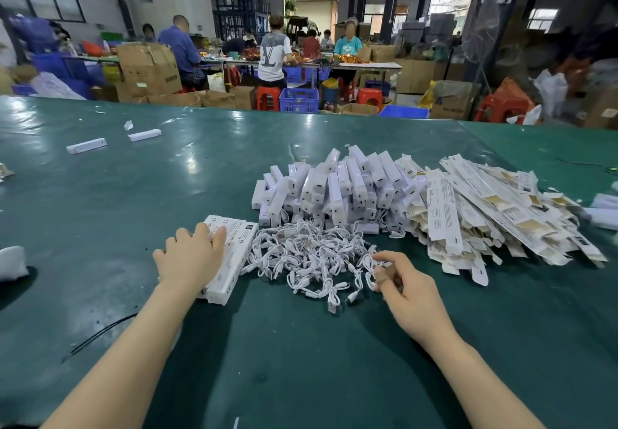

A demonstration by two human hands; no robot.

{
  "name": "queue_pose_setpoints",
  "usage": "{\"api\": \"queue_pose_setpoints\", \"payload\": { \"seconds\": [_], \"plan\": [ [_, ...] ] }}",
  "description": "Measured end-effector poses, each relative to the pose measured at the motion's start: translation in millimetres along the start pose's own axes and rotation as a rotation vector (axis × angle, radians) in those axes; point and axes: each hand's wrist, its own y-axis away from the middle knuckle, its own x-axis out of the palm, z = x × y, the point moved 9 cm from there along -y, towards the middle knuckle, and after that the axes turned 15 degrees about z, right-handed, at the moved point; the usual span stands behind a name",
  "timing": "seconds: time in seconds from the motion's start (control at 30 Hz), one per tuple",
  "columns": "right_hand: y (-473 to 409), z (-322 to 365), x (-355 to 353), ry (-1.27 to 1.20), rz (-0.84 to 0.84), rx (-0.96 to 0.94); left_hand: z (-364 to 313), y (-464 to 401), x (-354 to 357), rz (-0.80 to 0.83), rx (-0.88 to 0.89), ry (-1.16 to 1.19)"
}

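Head view, left hand (190, 256) flat on boxes (232, 258), right hand (409, 291) pinching cable (368, 276)

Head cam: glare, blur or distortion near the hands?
Head view: ceiling-light glare spots on the glossy green table cover, far from the left hand and right hand; fisheye bends the table's far edge; background workers soft; tangled pile of short white cables sharp.

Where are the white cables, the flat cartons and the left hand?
white cables (311, 254): head view, middle of the tangled pile.
flat cartons (444, 214): head view, a top carton's printed face.
left hand (190, 258): head view, back of the hand.
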Motion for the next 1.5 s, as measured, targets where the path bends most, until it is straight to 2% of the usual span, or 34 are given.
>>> {"api": "queue_pose_setpoints", "payload": {
  "seconds": [0.13, 0.3, 0.5, 0.57, 0.63, 0.73, 0.77, 0.83, 0.87, 0.97, 1.1, 1.23, 1.33, 1.43, 1.5],
  "plan": [
    [2.1, -2.2, -3.5, -0.035, -0.036, 0.034, -7.9, 1.4, -0.2, 0.029, 0.021, 0.019],
    [4.3, -5.6, -2.8, -0.084, -0.046, 0.052, -13.3, 3.9, 19.2, 0.241, 0.049, -0.087],
    [7.6, -0.9, -10.5, -0.099, -0.119, 0.022, -8.1, 8.5, 17.6, 0.223, 0.046, -0.070],
    [11.2, 6.1, -19.7, -0.065, -0.213, -0.012, -9.9, 11.7, 13.1, 0.228, 0.010, -0.108],
    [17.6, 10.9, -35.3, -0.038, -0.369, -0.041, -21.8, 18.1, -0.5, 0.127, 0.006, -0.104],
    [32.5, 12.4, -67.7, 0.007, -0.667, -0.016, -61.3, 50.3, -32.3, -0.237, 0.154, 0.236],
    [38.9, 14.4, -78.1, 0.071, -0.769, -0.003, -79.4, 65.6, -38.9, -0.324, 0.250, 0.377],
    [47.0, 16.2, -92.9, 0.203, -0.894, 0.059, -124.1, 95.8, -41.4, -0.396, 0.501, 0.518],
    [46.2, 13.2, -96.3, 0.245, -0.887, 0.117, -146.2, 109.4, -36.6, -0.397, 0.606, 0.531],
    [33.4, -6.2, -92.1, 0.332, -0.691, 0.286, -195.4, 140.3, -7.4, -0.336, 0.804, 0.517],
    [25.9, -17.5, -90.5, 0.353, -0.630, 0.271, -215.0, 165.5, 25.5, -0.393, 0.989, 0.488],
    [17.8, -20.1, -95.1, 0.371, -0.631, 0.239, -208.5, 167.1, 23.7, -0.481, 1.017, 0.513],
    [25.1, -27.1, -102.9, 0.182, -0.728, 0.137, -208.4, 171.3, 20.4, -0.503, 1.017, 0.500],
    [51.4, -55.2, -113.9, -0.359, -0.931, 0.164, -209.8, 174.6, 23.5, -0.498, 1.042, 0.475],
    [57.5, -67.7, -121.4, -0.722, -0.987, 0.097, -209.7, 172.3, 25.1, -0.484, 1.033, 0.481]
  ]
}}
